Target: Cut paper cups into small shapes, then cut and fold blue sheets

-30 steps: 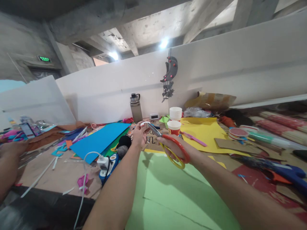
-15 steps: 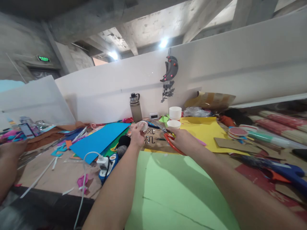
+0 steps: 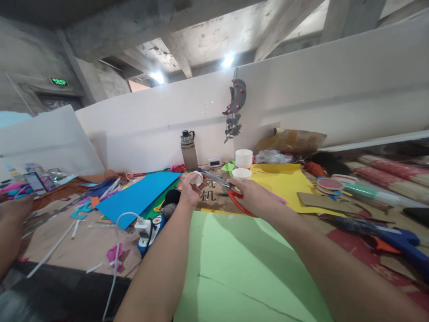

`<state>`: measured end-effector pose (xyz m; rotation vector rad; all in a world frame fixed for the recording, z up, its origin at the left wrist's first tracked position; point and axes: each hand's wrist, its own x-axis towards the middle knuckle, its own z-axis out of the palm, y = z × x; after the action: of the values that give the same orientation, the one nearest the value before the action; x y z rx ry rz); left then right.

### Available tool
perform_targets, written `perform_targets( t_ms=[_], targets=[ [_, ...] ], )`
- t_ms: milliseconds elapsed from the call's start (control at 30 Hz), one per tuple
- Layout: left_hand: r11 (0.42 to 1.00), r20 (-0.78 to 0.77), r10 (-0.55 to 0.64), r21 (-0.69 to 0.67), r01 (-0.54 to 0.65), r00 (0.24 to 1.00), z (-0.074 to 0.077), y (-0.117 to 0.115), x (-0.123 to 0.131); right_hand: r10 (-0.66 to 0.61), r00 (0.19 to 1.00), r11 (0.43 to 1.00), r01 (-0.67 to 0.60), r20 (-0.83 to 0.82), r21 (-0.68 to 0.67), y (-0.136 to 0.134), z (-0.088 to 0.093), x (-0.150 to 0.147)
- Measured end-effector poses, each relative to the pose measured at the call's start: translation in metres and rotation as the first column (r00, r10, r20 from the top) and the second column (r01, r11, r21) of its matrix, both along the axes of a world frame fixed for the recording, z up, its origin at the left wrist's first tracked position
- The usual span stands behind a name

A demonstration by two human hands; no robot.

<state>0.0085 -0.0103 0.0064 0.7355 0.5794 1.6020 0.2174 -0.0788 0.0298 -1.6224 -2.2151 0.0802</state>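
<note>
My left hand (image 3: 189, 193) is closed around a small white paper cup (image 3: 197, 179), its round end turned toward me. In my right hand (image 3: 248, 192) is a pair of scissors (image 3: 236, 201) with orange-red handles. Their metal blades point left at the cup, and I cannot tell whether the tips touch it. Just behind my right hand stand a white paper cup (image 3: 241, 173) and a stack of white paper cups (image 3: 244, 158). Below both forearms lies a light green sheet (image 3: 248, 264) with a dark line across it.
A blue sheet (image 3: 140, 197) and a power strip (image 3: 147, 232) with a white cable lie left. At the back stands a grey bottle (image 3: 189, 152). A yellow sheet (image 3: 281, 188) and a blue glue gun (image 3: 392, 235) are right. Another person's arm (image 3: 13, 232) reaches in at far left.
The scissors' blades have come nearer the cup in my left hand and look more level. The cup has turned slightly, and the view has shifted a little.
</note>
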Motion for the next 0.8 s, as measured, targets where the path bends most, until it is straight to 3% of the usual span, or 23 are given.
perform_targets(
  t_ms=[800],
  targets=[
    [0.996, -0.109, 0.027, 0.089, -0.018, 0.994, -0.0017, -0.0002, 0.0008, -0.005, 0.996, 1.0, 0.004, 0.087, 0.006, 0.0014, -0.0056, -0.003]
  ],
)
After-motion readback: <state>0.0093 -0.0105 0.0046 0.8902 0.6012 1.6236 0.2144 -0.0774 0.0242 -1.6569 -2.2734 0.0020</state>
